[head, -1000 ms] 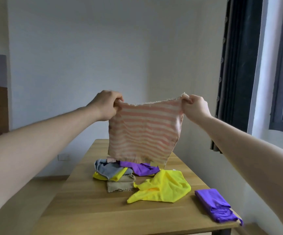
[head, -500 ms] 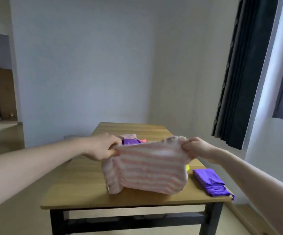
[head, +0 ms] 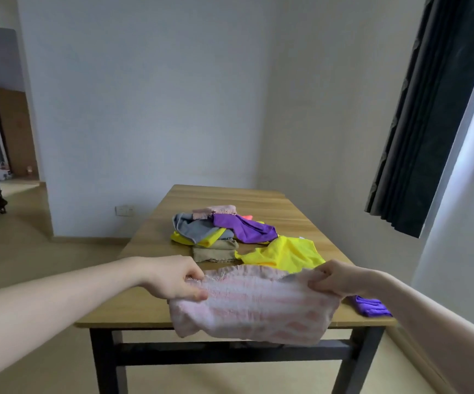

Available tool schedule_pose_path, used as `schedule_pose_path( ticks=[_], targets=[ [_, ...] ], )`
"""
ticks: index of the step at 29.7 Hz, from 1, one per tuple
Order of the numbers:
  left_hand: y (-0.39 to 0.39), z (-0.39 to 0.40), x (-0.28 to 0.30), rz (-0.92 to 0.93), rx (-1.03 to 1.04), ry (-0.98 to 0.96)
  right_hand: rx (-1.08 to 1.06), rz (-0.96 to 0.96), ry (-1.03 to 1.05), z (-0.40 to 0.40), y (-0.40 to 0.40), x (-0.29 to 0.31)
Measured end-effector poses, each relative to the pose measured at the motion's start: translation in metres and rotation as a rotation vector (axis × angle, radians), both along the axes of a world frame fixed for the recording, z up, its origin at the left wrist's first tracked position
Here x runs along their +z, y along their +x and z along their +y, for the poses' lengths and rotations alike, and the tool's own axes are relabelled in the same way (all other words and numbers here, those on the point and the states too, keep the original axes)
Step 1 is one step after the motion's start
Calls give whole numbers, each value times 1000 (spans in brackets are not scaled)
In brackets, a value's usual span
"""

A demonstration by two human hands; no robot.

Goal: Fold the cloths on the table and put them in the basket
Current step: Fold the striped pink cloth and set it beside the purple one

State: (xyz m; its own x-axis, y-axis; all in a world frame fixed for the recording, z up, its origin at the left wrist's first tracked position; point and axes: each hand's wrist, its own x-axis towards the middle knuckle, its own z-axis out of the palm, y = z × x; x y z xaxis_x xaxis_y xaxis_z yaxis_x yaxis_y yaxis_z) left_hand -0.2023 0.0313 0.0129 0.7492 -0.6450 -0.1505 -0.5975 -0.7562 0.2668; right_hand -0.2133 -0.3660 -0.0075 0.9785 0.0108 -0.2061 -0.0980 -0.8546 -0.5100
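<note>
Lowered since earlier: striped cloth (head: 251, 304) at lower centre, draped over worktop (head: 301, 223) edge | left hand (head: 173, 277), right hand (head: 333, 280) each pinching a top corner | unfolded pile (head: 221, 231) remains; basket unseen.

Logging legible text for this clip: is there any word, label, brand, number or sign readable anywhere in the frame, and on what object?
None can be read.
Striped pink cloth, held by the left hand and right hand: stripes only, no print.
Cloths piled on the table: plain colours, no visible tags.
Wall socket: too small to show any marking.
Items on the floor in the far room: too small and blurred to read.
</note>
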Motion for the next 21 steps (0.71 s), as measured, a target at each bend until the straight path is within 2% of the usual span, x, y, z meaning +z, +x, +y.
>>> schedule_pose_path(
  ticks=[5,8,14,21],
  targets=[
    [38,8,-12,11,121,-175,-75,-142,73,1,19,-8],
    [60,5,-21,17,237,-240,-115,-207,48,7,32,-9],
    [102,3,-54,41,416,-338,-228,-281,-95,16,65,-24],
    [142,7,-106,32,597,-475,-339,-345,-27,26,97,-59]
  ],
)
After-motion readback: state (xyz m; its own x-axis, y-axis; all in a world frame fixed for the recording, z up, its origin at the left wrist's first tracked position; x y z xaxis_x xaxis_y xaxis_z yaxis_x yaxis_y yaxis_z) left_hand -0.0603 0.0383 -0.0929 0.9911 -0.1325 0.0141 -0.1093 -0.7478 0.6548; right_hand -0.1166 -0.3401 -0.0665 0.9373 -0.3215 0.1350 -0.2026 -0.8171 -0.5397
